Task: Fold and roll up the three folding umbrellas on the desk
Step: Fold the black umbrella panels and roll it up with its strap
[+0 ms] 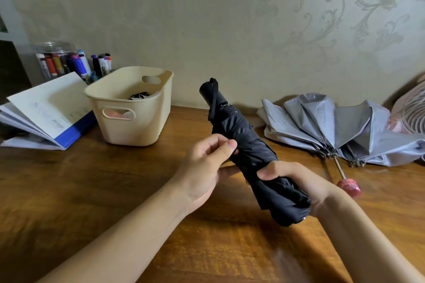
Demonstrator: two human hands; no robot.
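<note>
Left hand, right hand: both curled.

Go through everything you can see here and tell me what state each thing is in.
black umbrella: collapsed, fabric gathered round the shaft, held tilted above the desk.
left hand: pinching the black umbrella's middle.
right hand: gripping its lower end.
grey umbrella: lying on the desk, canopy loose and fanned out, unrolled.
basket: upright, open-topped, things inside.
booklet: lying open, pages fanned.
markers: standing upright.
</note>
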